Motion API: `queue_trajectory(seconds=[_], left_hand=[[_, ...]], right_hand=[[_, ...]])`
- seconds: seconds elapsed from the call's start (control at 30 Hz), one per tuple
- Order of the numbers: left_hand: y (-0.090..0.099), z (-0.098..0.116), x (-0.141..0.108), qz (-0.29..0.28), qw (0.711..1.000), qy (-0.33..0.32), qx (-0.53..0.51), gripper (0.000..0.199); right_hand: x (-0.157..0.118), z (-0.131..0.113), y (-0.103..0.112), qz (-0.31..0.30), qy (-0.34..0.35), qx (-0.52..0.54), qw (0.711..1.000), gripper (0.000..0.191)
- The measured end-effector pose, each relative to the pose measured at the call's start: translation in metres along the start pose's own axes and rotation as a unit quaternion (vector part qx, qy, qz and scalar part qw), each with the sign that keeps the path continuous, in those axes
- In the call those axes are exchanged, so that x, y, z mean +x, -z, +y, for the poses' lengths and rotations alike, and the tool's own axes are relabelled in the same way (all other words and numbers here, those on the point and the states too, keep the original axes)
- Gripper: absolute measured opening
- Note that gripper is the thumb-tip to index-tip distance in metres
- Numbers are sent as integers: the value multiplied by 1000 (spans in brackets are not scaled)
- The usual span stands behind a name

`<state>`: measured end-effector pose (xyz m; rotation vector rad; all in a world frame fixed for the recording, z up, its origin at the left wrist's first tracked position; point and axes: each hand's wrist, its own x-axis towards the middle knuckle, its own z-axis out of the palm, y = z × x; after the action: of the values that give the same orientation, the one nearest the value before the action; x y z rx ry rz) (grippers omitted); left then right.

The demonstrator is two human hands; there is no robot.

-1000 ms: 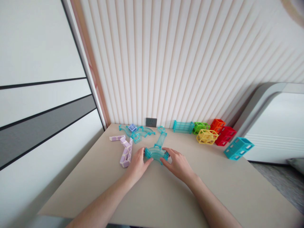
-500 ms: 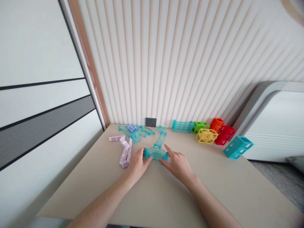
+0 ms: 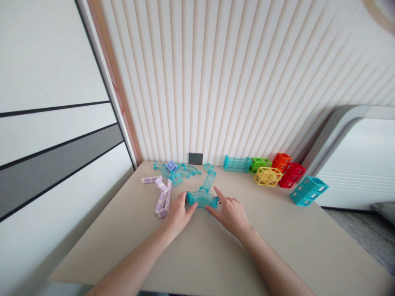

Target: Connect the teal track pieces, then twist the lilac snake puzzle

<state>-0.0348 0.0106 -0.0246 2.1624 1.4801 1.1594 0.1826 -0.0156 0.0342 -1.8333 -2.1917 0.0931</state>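
Observation:
A stack of translucent teal curved track pieces lies in front of me on the table. My left hand grips its left end, thumb at the front edge and fingers round the outer side. At the right end is my right hand, its thumb by the front edge and the index finger raised and pointing away; the other fingers are partly hidden. A straight teal track piece runs back from the curved ones, its near end touching or just behind them.
Purple-and-white hinged sticks lie left of my left hand. Behind them are more teal tracks and a small blue square block. A teal track stack, a yellow frame block, a red block and a teal block stand right.
Both hands stay at the ends of the curved track pieces. The view has shifted very slightly; nothing on the table has visibly moved.

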Motion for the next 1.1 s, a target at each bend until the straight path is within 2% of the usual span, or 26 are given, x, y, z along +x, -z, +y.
queue_trajectory(seconds=[0.13,0.43,0.63,0.7,0.87,1.1], left_hand=[[0,0,0,0,1000,4,3,34],[-1,-1,0,-3,1000,11,5,35],[-1,-2,0,-4,1000,15,4,36],[-1,-1,1,-8,1000,18,1,36],[1,2,1,-9,1000,12,9,33],[1,3,1,6,1000,2,15,33]], right_hand=[[0,-2,4,-16,-19,29,999,74],[1,-7,5,-42,-72,45,996,50],[1,-1,1,-52,-74,77,993,68],[-1,1,-2,-49,-83,86,992,68],[-10,0,-10,-14,-102,113,988,48],[-15,-8,-17,6,-109,77,991,40]])
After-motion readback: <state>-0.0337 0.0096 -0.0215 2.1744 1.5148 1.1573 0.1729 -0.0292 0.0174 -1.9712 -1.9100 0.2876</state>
